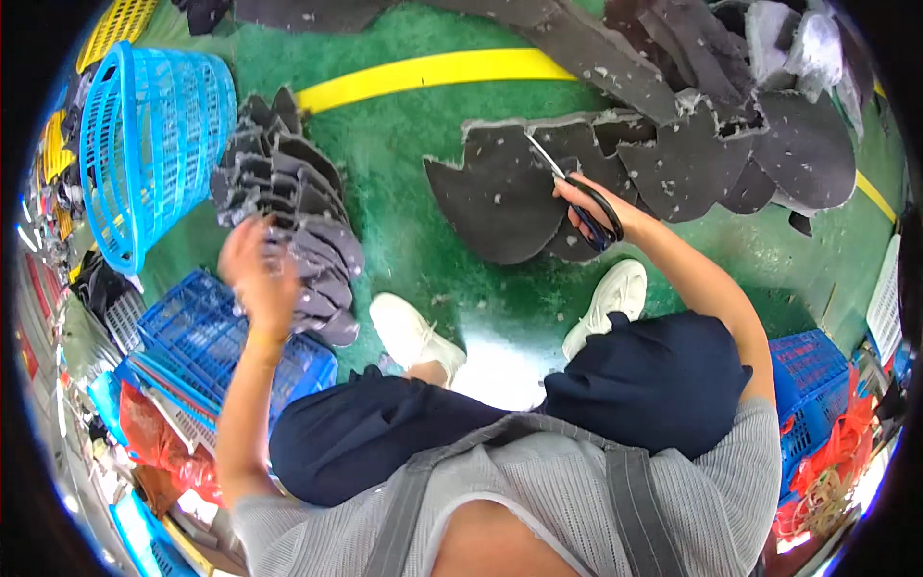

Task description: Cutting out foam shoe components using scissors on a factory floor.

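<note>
In my right hand point(598, 204) is a pair of scissors point(545, 157) with dark handles, my fingers through the loops. The bright blades point up and left over dark grey padded fabric pieces point(500, 197) with rounded edges, which overlap on the floor. At the left, my left hand point(260, 274) is smeared by motion, so its fingers cannot be read. It is over the near left side of a row of overlapping grey cut pieces point(312, 216). Whether it touches or holds one of them is unclear.
A light blue plastic basket point(130, 154) stands at the far left, a darker blue crate point(197, 322) nearer me. Another blue crate point(812, 370) stands at the right beside red plastic bags point(835, 447). More grey scraps point(702, 48) lie beyond a yellow floor line point(433, 72).
</note>
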A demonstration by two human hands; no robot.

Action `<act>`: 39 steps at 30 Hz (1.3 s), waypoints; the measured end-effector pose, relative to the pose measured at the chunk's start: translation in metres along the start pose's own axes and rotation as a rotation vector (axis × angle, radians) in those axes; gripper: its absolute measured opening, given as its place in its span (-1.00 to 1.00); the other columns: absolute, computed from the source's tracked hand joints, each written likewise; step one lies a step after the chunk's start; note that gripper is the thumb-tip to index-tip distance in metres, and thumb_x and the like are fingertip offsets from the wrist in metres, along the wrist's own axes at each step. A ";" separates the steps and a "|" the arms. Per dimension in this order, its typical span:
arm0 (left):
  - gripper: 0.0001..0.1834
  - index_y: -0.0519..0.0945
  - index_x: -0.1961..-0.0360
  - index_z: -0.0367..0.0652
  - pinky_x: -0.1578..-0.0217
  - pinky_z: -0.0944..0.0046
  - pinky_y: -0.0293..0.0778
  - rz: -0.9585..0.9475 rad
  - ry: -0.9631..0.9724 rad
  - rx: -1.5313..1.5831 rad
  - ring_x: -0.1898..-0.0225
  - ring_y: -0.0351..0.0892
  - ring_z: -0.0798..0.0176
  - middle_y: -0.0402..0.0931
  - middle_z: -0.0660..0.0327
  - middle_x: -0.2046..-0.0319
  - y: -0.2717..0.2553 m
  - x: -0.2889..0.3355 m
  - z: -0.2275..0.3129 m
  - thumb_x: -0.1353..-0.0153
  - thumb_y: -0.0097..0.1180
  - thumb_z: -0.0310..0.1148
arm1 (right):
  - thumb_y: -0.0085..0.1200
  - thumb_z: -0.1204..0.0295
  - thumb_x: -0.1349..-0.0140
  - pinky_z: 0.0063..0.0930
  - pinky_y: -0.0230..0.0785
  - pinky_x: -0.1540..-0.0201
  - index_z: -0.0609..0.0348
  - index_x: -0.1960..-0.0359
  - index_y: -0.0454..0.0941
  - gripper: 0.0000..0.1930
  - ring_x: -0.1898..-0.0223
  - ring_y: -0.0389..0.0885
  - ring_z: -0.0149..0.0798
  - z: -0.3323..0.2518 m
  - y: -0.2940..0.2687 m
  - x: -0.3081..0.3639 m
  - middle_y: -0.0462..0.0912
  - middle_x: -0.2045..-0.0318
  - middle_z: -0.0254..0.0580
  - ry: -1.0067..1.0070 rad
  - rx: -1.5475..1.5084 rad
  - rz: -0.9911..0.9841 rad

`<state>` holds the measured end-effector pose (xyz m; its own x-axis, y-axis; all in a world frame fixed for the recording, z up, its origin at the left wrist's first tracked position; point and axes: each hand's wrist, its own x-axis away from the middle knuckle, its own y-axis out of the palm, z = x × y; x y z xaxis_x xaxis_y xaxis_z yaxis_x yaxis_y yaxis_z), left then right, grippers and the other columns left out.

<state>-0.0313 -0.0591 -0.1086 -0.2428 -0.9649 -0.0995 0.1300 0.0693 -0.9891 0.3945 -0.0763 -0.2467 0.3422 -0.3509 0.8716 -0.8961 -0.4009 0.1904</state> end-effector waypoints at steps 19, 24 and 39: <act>-0.65 0.59 0.33 -0.34 0.40 0.37 0.47 -0.688 -0.761 1.109 0.44 0.55 0.40 0.61 0.18 0.48 0.143 -0.041 0.164 0.08 0.35 -0.29 | -0.30 0.00 -0.36 -0.60 0.20 0.50 0.06 0.04 0.26 -0.59 0.57 0.33 -0.49 -0.020 0.012 0.005 0.34 0.55 -0.36 -0.226 0.024 -0.299; -0.66 0.58 0.30 -0.35 0.39 0.39 0.48 -0.778 -0.763 1.124 0.45 0.54 0.42 0.61 0.21 0.44 0.117 -0.043 0.173 0.04 0.34 -0.32 | -0.12 -0.14 -0.22 -0.35 0.31 0.29 0.10 -0.02 0.24 -0.41 0.41 0.48 -0.24 -0.021 0.009 0.019 0.47 0.44 -0.12 -0.265 0.288 -0.295; -0.60 0.50 0.39 -0.31 0.36 0.28 0.43 -0.822 -0.428 0.751 0.44 0.51 0.27 0.54 0.08 0.49 0.091 -0.053 0.181 0.15 0.38 -0.27 | -0.03 -0.06 -0.22 -0.39 0.33 0.15 0.16 -0.08 0.29 -0.41 0.24 0.51 -0.27 -0.010 -0.015 0.039 0.55 0.30 -0.09 -0.426 0.371 -0.309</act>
<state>0.1671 -0.0478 -0.1737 -0.1947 -0.6669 0.7193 0.6503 -0.6367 -0.4143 0.4183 -0.0753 -0.2112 0.7198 -0.4470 0.5312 -0.6070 -0.7765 0.1691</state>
